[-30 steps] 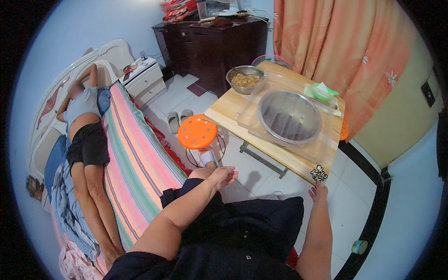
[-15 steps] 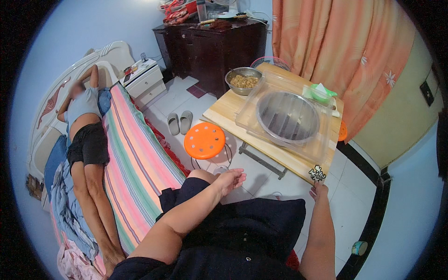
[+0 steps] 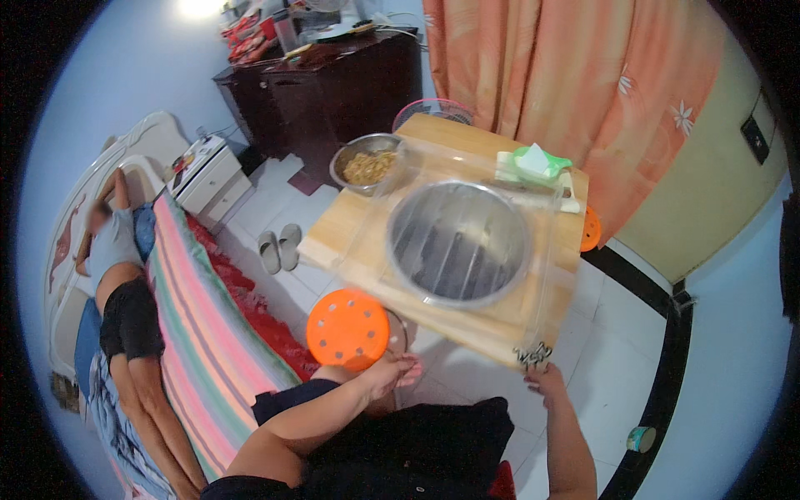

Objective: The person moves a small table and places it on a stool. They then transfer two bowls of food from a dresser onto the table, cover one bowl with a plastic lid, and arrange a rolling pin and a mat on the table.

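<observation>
My left hand (image 3: 393, 375) hangs in the air beside the orange round stool (image 3: 348, 329), its fingers loosely stretched and holding nothing. At the near right corner of the wooden table (image 3: 325, 239), my right hand (image 3: 546, 382) has its fingertips closed at a small black-and-white branching object (image 3: 533, 356); blur hides what kind of thing it is. On the table lies a clear plastic tray (image 3: 546, 275) with a large round metal basin (image 3: 458, 242) in it. A smaller metal bowl (image 3: 337, 167) of pale brown food pieces (image 3: 369, 168) stands at the far left corner.
Tissues in a green holder (image 3: 540, 162) sit on the table's far right. Grey slippers (image 3: 279, 248) lie on the tiled floor. A person (image 3: 125, 283) lies on the striped bed (image 3: 200, 317) at left. Behind stand a dark cabinet (image 3: 333, 92) and orange curtains (image 3: 550, 75).
My view has shifted, so the table, basin and stool appear nearer, lower and farther left. My left hand is lower, near the stool. My right hand remains at the table corner with the branching object.
</observation>
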A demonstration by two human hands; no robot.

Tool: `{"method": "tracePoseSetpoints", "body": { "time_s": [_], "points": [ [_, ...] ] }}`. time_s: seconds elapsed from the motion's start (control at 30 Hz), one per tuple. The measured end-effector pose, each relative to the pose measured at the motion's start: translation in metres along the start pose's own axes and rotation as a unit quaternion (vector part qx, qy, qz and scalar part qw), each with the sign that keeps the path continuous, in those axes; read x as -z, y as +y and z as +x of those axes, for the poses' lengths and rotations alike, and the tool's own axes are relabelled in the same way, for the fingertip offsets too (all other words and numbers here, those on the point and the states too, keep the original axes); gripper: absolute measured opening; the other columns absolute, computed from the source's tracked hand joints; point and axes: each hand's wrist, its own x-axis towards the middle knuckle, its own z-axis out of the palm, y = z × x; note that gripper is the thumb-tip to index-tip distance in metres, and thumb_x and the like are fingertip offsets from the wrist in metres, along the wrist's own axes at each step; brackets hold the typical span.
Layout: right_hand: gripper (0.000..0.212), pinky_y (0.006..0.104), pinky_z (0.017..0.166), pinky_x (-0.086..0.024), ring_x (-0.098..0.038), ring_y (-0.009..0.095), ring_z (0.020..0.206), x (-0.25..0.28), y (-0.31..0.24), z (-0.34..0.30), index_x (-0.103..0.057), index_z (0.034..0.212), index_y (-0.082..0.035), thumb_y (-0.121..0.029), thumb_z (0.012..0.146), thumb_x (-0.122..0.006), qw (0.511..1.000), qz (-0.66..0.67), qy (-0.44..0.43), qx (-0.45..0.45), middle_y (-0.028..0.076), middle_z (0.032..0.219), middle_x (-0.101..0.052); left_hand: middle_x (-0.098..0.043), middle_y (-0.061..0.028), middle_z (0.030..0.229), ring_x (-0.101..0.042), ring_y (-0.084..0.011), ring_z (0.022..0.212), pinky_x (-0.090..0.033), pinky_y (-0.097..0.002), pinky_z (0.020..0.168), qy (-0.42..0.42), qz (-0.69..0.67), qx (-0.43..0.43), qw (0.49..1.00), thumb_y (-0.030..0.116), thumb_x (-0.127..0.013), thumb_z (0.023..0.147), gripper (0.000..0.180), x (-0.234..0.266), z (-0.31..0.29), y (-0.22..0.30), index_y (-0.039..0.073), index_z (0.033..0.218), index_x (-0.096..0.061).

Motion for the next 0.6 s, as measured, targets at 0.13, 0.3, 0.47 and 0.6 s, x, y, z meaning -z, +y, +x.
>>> {"method": "tracePoseSetpoints", "body": {
  "time_s": [0.13,0.3,0.47,0.6],
  "points": [
    [0.032,0.0357,0.062,-0.048,-0.057,0.018,0.075,0.010,0.008,0.014,-0.048,0.100,-0.007,-0.020,0.075,-0.064,0.999,-0.014,-0.007,-0.030,0.005,0.084,-0.058,-0.054,-0.0059,0.097,-0.054,-0.0140,0.085,-0.046,-0.0269,0.071,-0.012,0.018,0.003,1.000,0.013,-0.048,0.086,0.027,-0.014,0.031,0.015,0.001,0.109,-0.046],
    [0.039,0.0354,0.067,-0.048,-0.058,0.020,0.080,0.007,-0.001,0.009,-0.048,0.105,-0.004,-0.020,0.073,-0.065,0.995,-0.085,0.019,-0.050,0.008,0.086,-0.059,-0.056,-0.0050,0.088,-0.055,-0.0140,0.076,-0.046,-0.0284,0.066,-0.031,0.124,0.150,0.980,0.013,-0.049,0.085,0.020,-0.026,0.022,0.047,0.004,0.103,-0.051],
    [0.050,0.0317,0.076,-0.046,-0.058,0.021,0.084,-0.003,-0.044,-0.032,-0.047,0.111,0.000,-0.022,0.070,-0.065,0.980,-0.180,0.062,-0.057,0.013,0.092,-0.060,-0.056,-0.0025,0.088,-0.055,-0.0125,0.077,-0.047,-0.0279,0.068,0.081,0.130,0.205,0.967,0.018,-0.051,0.085,0.019,-0.090,-0.024,0.112,0.008,0.101,-0.052],
    [0.045,0.0309,0.075,-0.046,-0.058,0.021,0.082,0.028,-0.050,-0.066,-0.050,0.110,0.000,-0.023,0.074,-0.062,0.993,-0.114,-0.029,0.014,0.012,0.091,-0.061,-0.057,-0.0037,0.091,-0.056,-0.0139,0.081,-0.047,-0.0285,0.069,0.074,0.138,0.173,0.972,0.018,-0.050,0.085,0.021,-0.130,-0.053,0.151,0.007,0.102,-0.053]
  ]
}}
